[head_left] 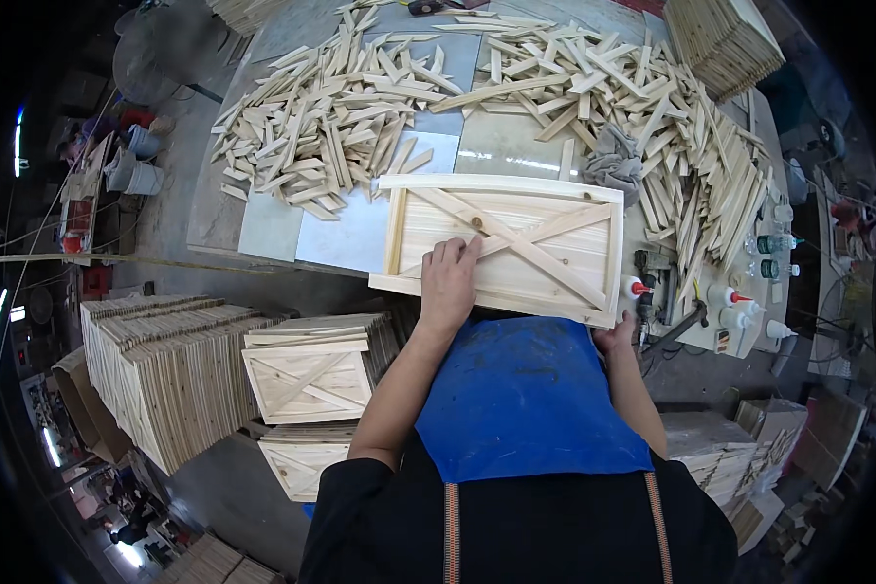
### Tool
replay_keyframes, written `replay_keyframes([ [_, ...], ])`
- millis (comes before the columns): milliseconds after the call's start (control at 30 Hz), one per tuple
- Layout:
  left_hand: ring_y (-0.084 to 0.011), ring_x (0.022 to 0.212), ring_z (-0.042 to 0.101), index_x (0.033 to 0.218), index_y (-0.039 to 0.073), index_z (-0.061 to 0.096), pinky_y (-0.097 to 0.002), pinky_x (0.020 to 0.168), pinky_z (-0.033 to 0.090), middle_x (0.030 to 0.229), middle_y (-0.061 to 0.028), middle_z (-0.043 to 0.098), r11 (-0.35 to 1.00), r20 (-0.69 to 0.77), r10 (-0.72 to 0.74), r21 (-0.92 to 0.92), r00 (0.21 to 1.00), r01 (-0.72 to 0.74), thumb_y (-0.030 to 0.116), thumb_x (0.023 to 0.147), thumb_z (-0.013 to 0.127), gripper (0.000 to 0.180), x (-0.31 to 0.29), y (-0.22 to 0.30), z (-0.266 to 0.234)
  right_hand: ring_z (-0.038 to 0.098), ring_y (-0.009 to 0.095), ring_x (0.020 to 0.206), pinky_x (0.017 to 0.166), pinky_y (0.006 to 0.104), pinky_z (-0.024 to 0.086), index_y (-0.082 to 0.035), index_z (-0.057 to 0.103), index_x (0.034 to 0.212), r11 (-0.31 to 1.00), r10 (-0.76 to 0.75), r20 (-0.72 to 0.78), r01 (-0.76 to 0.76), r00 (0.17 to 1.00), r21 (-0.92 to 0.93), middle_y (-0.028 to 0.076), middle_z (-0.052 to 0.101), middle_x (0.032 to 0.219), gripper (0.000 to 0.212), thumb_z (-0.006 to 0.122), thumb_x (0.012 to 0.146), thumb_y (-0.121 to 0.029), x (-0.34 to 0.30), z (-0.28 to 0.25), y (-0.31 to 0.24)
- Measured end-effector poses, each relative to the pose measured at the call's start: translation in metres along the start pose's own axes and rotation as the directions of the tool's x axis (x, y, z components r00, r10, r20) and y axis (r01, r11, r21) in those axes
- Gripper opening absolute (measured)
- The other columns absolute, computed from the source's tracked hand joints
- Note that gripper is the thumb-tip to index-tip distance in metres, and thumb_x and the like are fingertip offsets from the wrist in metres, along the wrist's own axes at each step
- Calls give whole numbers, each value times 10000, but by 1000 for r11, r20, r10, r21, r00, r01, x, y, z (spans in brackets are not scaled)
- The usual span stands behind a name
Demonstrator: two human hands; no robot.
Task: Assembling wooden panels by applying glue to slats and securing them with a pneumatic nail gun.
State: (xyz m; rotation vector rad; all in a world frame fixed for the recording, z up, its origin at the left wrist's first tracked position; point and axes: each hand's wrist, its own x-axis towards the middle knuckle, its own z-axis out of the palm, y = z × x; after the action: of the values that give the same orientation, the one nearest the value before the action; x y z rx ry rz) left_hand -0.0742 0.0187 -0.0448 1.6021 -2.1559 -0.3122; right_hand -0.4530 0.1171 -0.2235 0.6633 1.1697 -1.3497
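Note:
A framed wooden panel (516, 209) with crossed diagonal strips lies at the table's near edge, in front of my blue apron. My left hand (450, 282) rests on its face, fingers stretched and close together by the strips' crossing, with nothing held. At the panel's near right corner is my right hand (615, 336), its thumb up beside the edge. It seems to grip that corner, though the apron and panel hide part of the fingers. Just beyond that hand sits a white glue bottle (636, 287) with a red tip, next to a dark power tool (642, 265).
Loose wood strips (311, 127) are heaped at the far left, with another heap (642, 107) at the far right. A grey cloth (613, 161) lies behind the panel. A hammer (686, 321) and several bottles (740, 302) stand rightward. Finished panels are stacked (175, 380) at left.

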Motion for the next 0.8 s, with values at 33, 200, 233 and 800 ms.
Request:
replay_keyframes([
  [33, -296, 1062, 582, 1304, 51, 648, -427, 893, 450, 1117, -114, 611, 1000, 2, 6, -5, 1000, -6, 15, 859, 579, 451, 0, 0, 1, 481, 405, 1408, 1208, 519, 359, 92, 351, 1527, 1000, -14, 8, 14, 1000, -5, 275, 481, 1522, 872, 294, 1037, -627, -4, 4, 2],
  [200, -296, 1067, 599, 1289, 86, 680, -433, 891, 461, 1118, -111, 642, 1000, -3, -5, 27, 1000, 5, 55, 904, 621, 390, 4, -2, 0, 476, 408, 1412, 1213, 533, 349, 102, 323, 1536, 999, -31, 22, 31, 999, 14, 272, 478, 1527, 864, 310, 1042, -608, -7, 4, 5],
  [233, -297, 1065, 599, 1287, 91, 684, -431, 888, 462, 1121, -110, 644, 998, -4, -2, 58, 1000, 2, 52, 906, 622, 388, 5, -4, -1, 500, 409, 1387, 1198, 531, 367, 102, 374, 1500, 1000, -2, 38, 1, 999, 9, 270, 510, 1494, 837, 319, 1046, -599, 0, 0, 7],
  [800, -305, 1078, 589, 1288, 97, 704, -429, 941, 463, 1134, -118, 634, 998, 75, -32, 48, 997, 29, 70, 913, 683, 377, 1, 5, -2, 680, 251, 855, 863, 403, 575, 26, 609, 1107, 999, 33, -1, -33, 999, 37, 115, 694, 910, 613, 414, 1056, -552, 30, -28, 11],
])
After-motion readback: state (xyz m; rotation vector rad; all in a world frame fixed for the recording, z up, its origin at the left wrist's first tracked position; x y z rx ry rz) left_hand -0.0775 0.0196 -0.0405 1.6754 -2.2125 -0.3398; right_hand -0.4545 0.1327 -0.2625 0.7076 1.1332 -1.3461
